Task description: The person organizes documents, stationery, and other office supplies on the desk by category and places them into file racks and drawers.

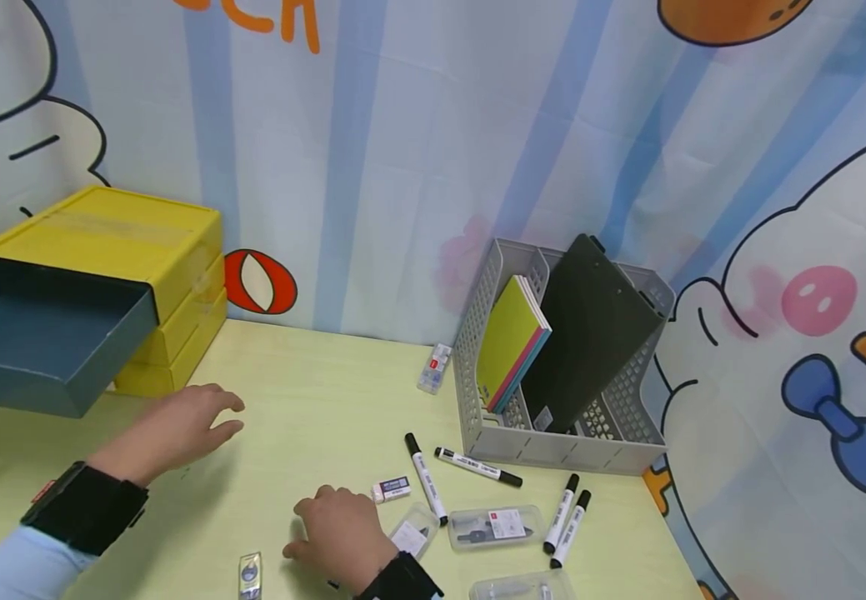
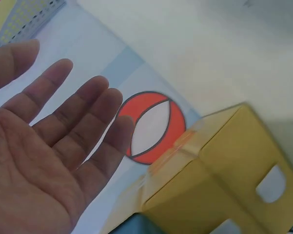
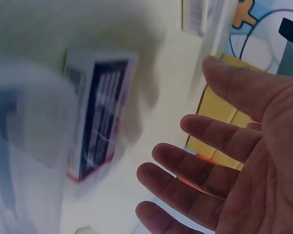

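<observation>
My left hand (image 1: 170,429) hovers over the table's left side, in front of the yellow drawer unit (image 1: 177,250). Its fingers are relaxed and spread, and the palm (image 2: 29,170) holds nothing in the left wrist view. The top dark blue-grey drawer (image 1: 35,367) is pulled out; its visible inside is bare. Near the front middle is my right hand (image 1: 346,533), fingers loosely bent around nothing. Close to it lie a boxed eraser (image 1: 391,489) and a clear plastic case (image 1: 413,531), partly hidden by the hand. The right wrist view shows the eraser (image 3: 102,117) beside the loose fingers.
A grey file organizer (image 1: 560,450) holds notebooks (image 1: 508,346) and a black clipboard (image 1: 590,325). Several black-capped markers (image 1: 478,467) and more clear cases (image 1: 496,527) lie before it. A small clear pack (image 1: 435,368) lies beside it; another small pack (image 1: 250,577) sits at the front.
</observation>
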`<action>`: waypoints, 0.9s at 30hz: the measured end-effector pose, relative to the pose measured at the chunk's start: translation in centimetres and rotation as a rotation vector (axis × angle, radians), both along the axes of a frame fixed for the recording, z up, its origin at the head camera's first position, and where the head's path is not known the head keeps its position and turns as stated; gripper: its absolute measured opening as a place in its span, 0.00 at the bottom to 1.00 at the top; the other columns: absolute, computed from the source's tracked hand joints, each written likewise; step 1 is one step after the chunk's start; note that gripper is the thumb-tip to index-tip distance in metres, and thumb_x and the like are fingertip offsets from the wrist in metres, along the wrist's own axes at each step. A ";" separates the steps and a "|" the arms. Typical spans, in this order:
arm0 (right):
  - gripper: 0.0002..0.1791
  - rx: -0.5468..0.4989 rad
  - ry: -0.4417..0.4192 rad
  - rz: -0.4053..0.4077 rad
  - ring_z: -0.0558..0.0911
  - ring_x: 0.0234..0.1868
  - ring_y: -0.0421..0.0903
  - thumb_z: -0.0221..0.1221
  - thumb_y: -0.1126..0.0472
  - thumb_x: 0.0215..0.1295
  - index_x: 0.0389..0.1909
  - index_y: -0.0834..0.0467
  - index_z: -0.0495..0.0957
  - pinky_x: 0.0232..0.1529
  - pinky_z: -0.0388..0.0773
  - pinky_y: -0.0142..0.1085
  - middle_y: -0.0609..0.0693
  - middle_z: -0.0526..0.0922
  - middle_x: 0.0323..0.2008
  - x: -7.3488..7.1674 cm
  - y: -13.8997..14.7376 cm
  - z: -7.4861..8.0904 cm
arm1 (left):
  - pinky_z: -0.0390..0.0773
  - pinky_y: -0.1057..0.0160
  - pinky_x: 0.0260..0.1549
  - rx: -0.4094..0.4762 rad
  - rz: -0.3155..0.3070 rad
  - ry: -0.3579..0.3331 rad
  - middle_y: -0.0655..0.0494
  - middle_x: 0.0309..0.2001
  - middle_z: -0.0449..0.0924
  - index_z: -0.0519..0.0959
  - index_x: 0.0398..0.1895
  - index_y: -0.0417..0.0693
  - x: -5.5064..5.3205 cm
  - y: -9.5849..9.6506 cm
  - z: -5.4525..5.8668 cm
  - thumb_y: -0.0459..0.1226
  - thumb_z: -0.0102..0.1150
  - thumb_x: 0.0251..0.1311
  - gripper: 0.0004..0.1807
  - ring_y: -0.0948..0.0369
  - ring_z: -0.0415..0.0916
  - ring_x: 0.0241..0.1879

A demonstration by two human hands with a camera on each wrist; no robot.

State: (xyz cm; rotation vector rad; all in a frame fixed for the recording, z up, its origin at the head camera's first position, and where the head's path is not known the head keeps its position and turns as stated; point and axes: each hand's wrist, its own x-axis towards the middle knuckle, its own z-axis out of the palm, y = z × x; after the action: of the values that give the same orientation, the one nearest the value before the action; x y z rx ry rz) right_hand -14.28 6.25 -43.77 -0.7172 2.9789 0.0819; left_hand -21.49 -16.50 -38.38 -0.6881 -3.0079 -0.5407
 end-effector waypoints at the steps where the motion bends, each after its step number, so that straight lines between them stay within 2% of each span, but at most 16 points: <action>1: 0.23 0.013 -0.001 0.001 0.77 0.33 0.37 0.67 0.35 0.55 0.48 0.42 0.84 0.27 0.71 0.33 0.39 0.80 0.35 0.1 -0.3 -0.1 | 0.78 0.43 0.46 0.001 0.007 -0.021 0.43 0.44 0.81 0.82 0.47 0.38 0.0 -0.1 -0.3 0.40 0.66 0.61 0.16 0.45 0.77 0.45; 7: 0.23 0.078 -0.020 0.018 0.74 0.32 0.39 0.68 0.30 0.48 0.38 0.41 0.83 0.29 0.70 0.35 0.40 0.75 0.30 0.5 -1.9 -0.7 | 0.75 0.40 0.51 0.005 0.042 -0.120 0.40 0.49 0.80 0.80 0.51 0.38 0.2 -0.1 -1.6 0.40 0.65 0.63 0.18 0.43 0.75 0.50; 14: 0.24 0.101 -0.061 0.063 0.73 0.32 0.39 0.71 0.30 0.41 0.35 0.38 0.80 0.30 0.70 0.37 0.40 0.74 0.29 0.9 -2.9 -1.1 | 0.75 0.40 0.51 0.011 0.044 -0.136 0.41 0.49 0.80 0.80 0.51 0.38 0.4 0.1 -2.1 0.39 0.64 0.63 0.17 0.43 0.75 0.50; 19: 0.26 0.104 -0.035 0.160 0.72 0.33 0.38 0.71 0.30 0.40 0.43 0.33 0.80 0.29 0.68 0.35 0.38 0.74 0.32 1.2 -2.9 -1.4 | 0.75 0.40 0.50 0.014 0.041 -0.136 0.41 0.48 0.80 0.80 0.51 0.38 0.5 0.2 -2.2 0.38 0.64 0.63 0.16 0.43 0.75 0.50; 23: 0.28 0.109 -0.024 0.268 0.72 0.34 0.36 0.71 0.33 0.45 0.51 0.29 0.78 0.28 0.66 0.32 0.36 0.75 0.38 1.2 -2.7 -1.4 | 0.75 0.40 0.50 0.012 0.036 -0.149 0.41 0.48 0.80 0.80 0.51 0.38 0.5 0.2 -2.2 0.38 0.64 0.64 0.16 0.43 0.75 0.50; 27: 0.23 0.102 -0.013 0.329 0.71 0.34 0.34 0.71 0.40 0.50 0.49 0.27 0.80 0.26 0.64 0.30 0.34 0.76 0.39 1.2 -2.6 -1.5 | 0.75 0.40 0.50 0.014 0.029 -0.155 0.41 0.49 0.80 0.80 0.51 0.38 0.5 0.1 -2.5 0.38 0.64 0.64 0.16 0.42 0.76 0.51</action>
State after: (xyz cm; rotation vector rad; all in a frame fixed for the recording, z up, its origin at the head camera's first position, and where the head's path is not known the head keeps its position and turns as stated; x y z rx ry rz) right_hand -13.05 3.65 -45.22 -1.1796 2.7892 0.2451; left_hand -20.99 -16.41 -40.89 -0.6290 -3.1473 -0.6413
